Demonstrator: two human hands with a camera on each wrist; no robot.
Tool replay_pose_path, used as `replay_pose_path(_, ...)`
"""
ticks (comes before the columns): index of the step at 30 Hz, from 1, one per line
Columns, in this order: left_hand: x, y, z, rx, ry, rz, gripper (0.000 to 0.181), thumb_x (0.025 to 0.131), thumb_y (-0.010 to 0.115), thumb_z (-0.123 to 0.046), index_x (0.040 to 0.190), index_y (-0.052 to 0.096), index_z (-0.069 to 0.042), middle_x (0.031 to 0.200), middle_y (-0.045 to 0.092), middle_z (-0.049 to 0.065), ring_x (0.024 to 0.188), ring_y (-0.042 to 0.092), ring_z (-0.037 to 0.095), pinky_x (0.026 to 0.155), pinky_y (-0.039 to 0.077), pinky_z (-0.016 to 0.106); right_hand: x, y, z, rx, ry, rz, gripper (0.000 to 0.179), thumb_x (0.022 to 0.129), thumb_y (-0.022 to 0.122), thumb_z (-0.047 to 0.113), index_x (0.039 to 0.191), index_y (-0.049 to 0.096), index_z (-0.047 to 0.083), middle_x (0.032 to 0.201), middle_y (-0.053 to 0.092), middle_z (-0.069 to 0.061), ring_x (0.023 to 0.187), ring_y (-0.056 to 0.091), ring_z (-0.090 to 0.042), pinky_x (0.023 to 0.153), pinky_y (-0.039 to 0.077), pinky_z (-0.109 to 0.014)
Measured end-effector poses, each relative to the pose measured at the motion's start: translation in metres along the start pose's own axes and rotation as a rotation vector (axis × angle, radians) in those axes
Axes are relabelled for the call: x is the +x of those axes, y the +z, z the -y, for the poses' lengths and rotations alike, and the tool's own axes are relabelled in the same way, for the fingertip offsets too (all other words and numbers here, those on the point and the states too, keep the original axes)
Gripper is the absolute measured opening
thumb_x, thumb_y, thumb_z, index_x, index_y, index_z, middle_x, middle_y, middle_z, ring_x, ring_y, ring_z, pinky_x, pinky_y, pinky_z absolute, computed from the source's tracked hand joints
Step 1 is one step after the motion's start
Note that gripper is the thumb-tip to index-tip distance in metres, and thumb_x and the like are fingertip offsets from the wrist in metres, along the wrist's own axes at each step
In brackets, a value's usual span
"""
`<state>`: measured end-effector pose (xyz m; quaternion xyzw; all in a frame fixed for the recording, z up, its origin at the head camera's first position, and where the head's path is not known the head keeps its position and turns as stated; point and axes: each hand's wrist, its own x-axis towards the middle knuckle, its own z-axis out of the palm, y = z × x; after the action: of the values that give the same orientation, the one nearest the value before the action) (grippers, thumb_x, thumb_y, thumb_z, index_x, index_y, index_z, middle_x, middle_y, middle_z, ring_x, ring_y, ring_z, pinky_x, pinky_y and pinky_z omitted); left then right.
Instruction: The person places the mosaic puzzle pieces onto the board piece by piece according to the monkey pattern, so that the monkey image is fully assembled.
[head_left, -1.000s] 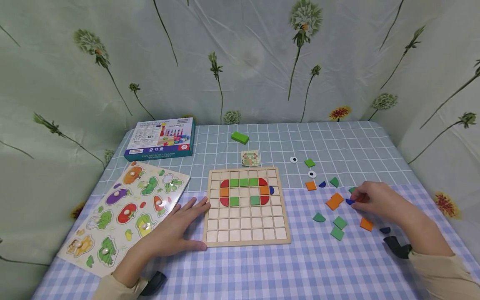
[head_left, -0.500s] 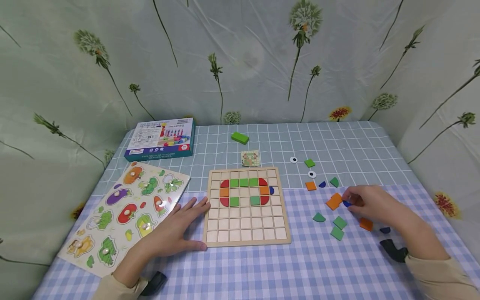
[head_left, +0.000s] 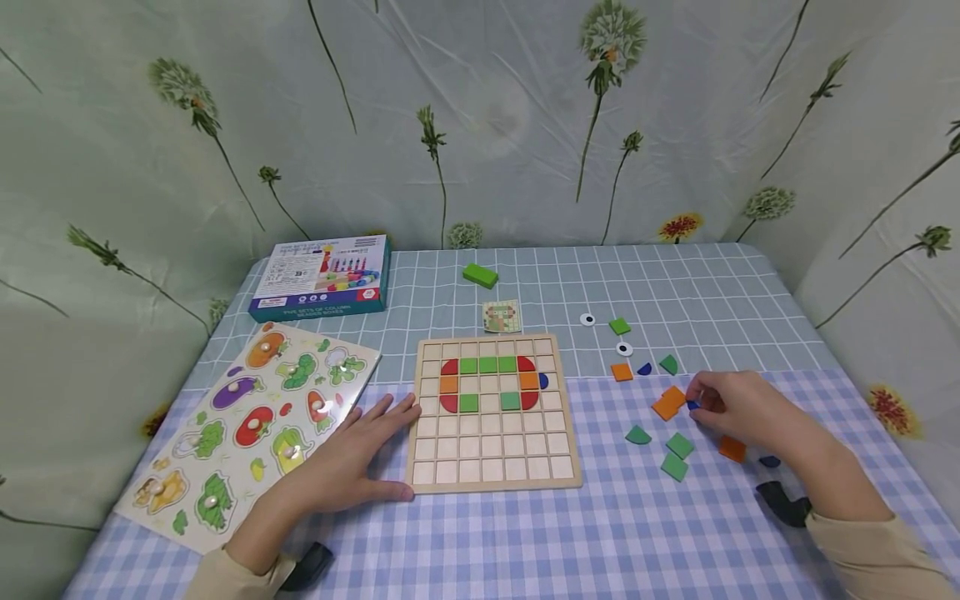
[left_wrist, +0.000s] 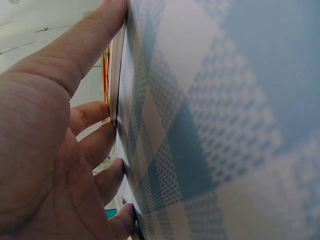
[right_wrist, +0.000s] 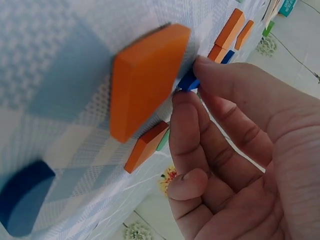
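My right hand point(head_left: 738, 408) pinches a small blue half-round tile point(head_left: 693, 405) between thumb and fingers, low over the cloth beside overlapping orange square tiles point(head_left: 667, 404). The right wrist view shows this blue tile point(right_wrist: 188, 80) at the fingertips, with a larger-looking orange tile point(right_wrist: 147, 80) close to the camera. My left hand point(head_left: 341, 467) lies with spread, straight fingers at the left edge of a wooden grid board point(head_left: 480, 447). Its thumb and fingers touch or come right up to the frame. Red, orange and green tiles form a ring on the board, and one blue half-round sits right of it.
Green, orange and blue tiles and two eye discs point(head_left: 624, 349) lie scattered right of the board. A pattern card point(head_left: 500, 316) and a green block point(head_left: 480, 275) are behind it. A vegetable puzzle board point(head_left: 262, 400) and a boxed set point(head_left: 321, 277) stand left.
My right hand has shifted slightly left with the blue half-round tile, nearer the orange tiles. The left hand and the grid board have stayed in place.
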<state>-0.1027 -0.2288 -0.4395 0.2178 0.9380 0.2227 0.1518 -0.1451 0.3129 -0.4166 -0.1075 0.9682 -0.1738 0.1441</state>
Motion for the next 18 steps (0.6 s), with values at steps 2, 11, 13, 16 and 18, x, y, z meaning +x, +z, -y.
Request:
replay_pose_path(2, 0.000, 0.000, 0.000, -0.001, 0.000, 0.000, 0.108, 0.078, 0.085, -0.070, 0.167, 0.041, -0.027, 0.178, 0.030, -0.002, 0.167, 0.021, 0.040, 0.131, 0.012, 0.074, 0.000, 0.000, 0.000, 0.000, 0.005, -0.008, 0.019, 0.091, 0.082, 0.009, 0.103, 0.069, 0.004, 0.081, 0.064, -0.001, 0.070, 0.053, -0.015, 0.059, 0.048, -0.023)
replay_pose_path(11, 0.000, 0.000, 0.000, -0.004, 0.000, 0.002, 0.108, 0.078, 0.085, -0.069, 0.167, 0.040, -0.027, 0.178, 0.030, -0.002, 0.167, 0.021, 0.040, 0.131, 0.012, 0.074, -0.003, -0.003, -0.006, -0.017, 0.011, -0.033, 0.020, 0.089, 0.083, 0.008, 0.101, 0.070, 0.001, 0.083, 0.065, -0.002, 0.075, 0.055, -0.017, 0.063, 0.050, -0.025)
replay_pose_path(13, 0.000, -0.001, -0.001, -0.007, 0.001, 0.003, 0.108, 0.079, 0.086, -0.068, 0.167, 0.041, -0.026, 0.178, 0.030, -0.002, 0.167, 0.021, 0.040, 0.131, 0.011, 0.075, -0.004, -0.004, -0.008, -0.007, 0.008, -0.022, 0.019, 0.088, 0.083, 0.006, 0.103, 0.071, 0.001, 0.084, 0.065, -0.002, 0.078, 0.056, -0.017, 0.065, 0.051, -0.026)
replay_pose_path(16, -0.001, -0.001, -0.001, -0.013, 0.003, 0.004, 0.108, 0.079, 0.086, -0.067, 0.167, 0.041, -0.026, 0.178, 0.030, -0.001, 0.167, 0.021, 0.041, 0.130, 0.011, 0.075, -0.004, -0.007, -0.010, 0.009, 0.012, 0.001, 0.020, 0.088, 0.081, 0.003, 0.106, 0.071, -0.001, 0.086, 0.065, -0.002, 0.080, 0.057, -0.018, 0.068, 0.053, -0.028)
replay_pose_path(18, -0.001, -0.002, -0.001, -0.015, 0.005, 0.005, 0.108, 0.079, 0.086, -0.067, 0.167, 0.041, -0.025, 0.178, 0.030, -0.001, 0.167, 0.021, 0.041, 0.130, 0.011, 0.075, -0.004, -0.008, -0.010, 0.011, 0.018, 0.012, 0.021, 0.089, 0.081, 0.003, 0.108, 0.072, -0.002, 0.086, 0.065, -0.003, 0.080, 0.057, -0.018, 0.068, 0.054, -0.028)
